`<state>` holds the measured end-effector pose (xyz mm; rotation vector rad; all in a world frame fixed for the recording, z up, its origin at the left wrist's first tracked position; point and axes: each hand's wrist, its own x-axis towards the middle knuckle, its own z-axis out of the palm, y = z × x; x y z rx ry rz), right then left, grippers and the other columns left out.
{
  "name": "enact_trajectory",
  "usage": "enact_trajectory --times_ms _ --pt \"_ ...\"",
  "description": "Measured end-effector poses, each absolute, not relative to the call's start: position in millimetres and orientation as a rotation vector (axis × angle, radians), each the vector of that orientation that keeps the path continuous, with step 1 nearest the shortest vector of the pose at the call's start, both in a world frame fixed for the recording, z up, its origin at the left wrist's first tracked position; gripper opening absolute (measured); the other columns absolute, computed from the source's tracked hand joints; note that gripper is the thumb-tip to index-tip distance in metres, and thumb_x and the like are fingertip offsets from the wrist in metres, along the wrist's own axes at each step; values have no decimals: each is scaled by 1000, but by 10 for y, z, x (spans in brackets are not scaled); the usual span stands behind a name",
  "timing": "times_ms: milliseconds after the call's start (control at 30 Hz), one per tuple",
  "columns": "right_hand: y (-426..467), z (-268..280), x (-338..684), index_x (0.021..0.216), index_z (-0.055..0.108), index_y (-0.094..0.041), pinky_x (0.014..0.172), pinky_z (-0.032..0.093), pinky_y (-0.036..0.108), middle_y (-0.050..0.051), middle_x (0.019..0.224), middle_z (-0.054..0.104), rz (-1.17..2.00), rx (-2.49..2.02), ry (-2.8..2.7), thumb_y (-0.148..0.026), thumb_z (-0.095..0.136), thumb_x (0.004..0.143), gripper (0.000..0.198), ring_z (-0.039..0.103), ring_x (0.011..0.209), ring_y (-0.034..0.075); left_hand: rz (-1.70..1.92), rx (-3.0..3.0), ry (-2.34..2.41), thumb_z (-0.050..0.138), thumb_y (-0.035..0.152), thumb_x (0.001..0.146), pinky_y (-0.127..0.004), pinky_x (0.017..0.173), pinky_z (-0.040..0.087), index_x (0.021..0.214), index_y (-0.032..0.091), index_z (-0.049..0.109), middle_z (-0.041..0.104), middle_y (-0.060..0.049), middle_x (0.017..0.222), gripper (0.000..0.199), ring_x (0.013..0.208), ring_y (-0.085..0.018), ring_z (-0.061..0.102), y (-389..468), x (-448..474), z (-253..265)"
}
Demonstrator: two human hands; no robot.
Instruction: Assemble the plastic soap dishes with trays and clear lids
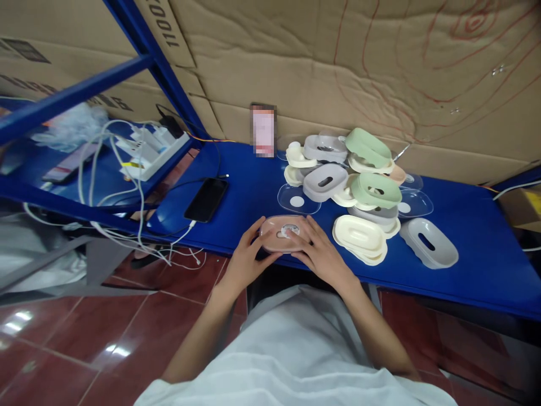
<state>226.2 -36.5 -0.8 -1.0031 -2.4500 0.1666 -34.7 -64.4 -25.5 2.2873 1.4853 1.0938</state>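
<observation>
left hand and right hand both pinch the pink case, one at each end, thumbs on the near side, fingers over the top and far side; a right finger reaches onto the round label. case is at the near edge of the blue table, right in front of the person; can't tell if it rests there or is lifted a bit.

around: black phone lying flat to the left, white cable at its near end. clear lid with a white dot just beyond the hands. heap takes up the table far and right of the right hand: grey case, green case, more cream and clear pieces. cream trays stacked near right, loose grey piece further right. second phone upright against the cardboard on the far side. white power strip plus tangled cords on the left.

hidden: fingers cover both ends of the case; heap pieces overlap, can't count them; second phone's screen pixelated; label print too small to read; blue frame cut off at the left.

look: dusty pink, oval, glossy, a clear cover seemingly over it, slot partly visible beside the whitish label.
</observation>
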Motion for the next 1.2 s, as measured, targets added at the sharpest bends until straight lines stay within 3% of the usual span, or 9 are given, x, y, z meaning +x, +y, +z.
enact_trajectory --times_ms 167,367,467,600,767,933,1067,1200 --pt "-403 -11 2259 173 30 -25 131 34 64 19 175 37 51 -1082 -2405 -36 61 108 72 32 165 35 1196 2228 1777 78 42 95 -59 118 52 138 23 58 51 -19 155 51 146 -37 54 -608 -451 -172" --pt "-603 138 2481 163 47 -25 123 42 54 15 154 64 -78 -1166 -2250 -29 59 109 55 58 146 31 1229 2155 2185 75 55 95 -68 112 47 133 13 58 57 -28 139 58 136 -48 56 -131 -654 -73" --pt "-726 196 2811 155 55 -25 117 44 53 14 142 71 -165 -1276 -2166 -28 62 107 49 65 134 32 1187 2175 2164 68 54 100 -73 113 43 149 11 51 48 -34 155 67 147 -53 47 61 -583 -2" --pt "-837 165 3232 144 65 -24 113 43 55 14 139 73 -266 -1487 -2143 -32 64 107 38 67 128 34 1200 2363 1832 52 34 108 -65 125 36 164 19 41 36 -25 172 59 162 -42 35 66 -240 42" --pt "-887 138 3163 136 68 -25 113 39 51 9 126 79 -219 -1421 -2170 -21 60 108 29 71 117 27 876 2532 1527 46 21 108 -62 128 35 162 26 48 43 -15 172 54 160 -36 41 -4 110 52" --pt "-878 147 2628 136 69 -25 115 38 49 7 120 80 -70 -1206 -2350 -18 59 109 30 71 115 24 856 2553 1118 45 8 102 -53 123 47 159 30 51 56 -9 163 62 154 -28 51 -256 30 101" --pt "-549 230 2497 145 64 -25 120 38 50 11 139 75 -25 -1035 -2445 -37 59 111 37 67 129 27 793 2508 1087 60 22 104 -53 122 51 142 25 64 67 -11 150 39 144 -28 62 -577 -153 30" --pt "136 435 2643 161 51 -20 126 32 56 16 161 58 -166 -1238 -2328 -32 52 112 50 50 153 33 883 2452 1177 67 30 105 -54 125 49 127 24 69 70 -11 145 23 145 -29 62 -722 -298 -93"
